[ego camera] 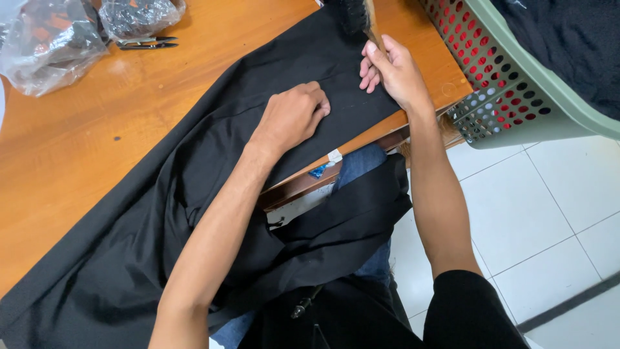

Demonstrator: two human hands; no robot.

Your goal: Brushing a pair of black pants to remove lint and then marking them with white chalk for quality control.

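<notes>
An orange wooden surface (pixel 97 129) stands on a white tiled floor (pixel 549 213). The black cloth (pixel 194 181) lies flat; the left hand (pixel 294 116) presses it with fingers curled, and the right hand's (pixel 394 71) grip closes around a brush (pixel 361 19).

Your garment (pixel 194 168) lies on the table (pixel 84 142); basket (pixel 516 97) right, scissors (pixel 147 43) and bags (pixel 58 39) behind.

Black short sleeve (pixel 471 304) on right arm, forearms bare. Black top, blue jeans (pixel 361 165). No rings or watch on left hand (pixel 294 116) or right hand (pixel 394 71).
</notes>
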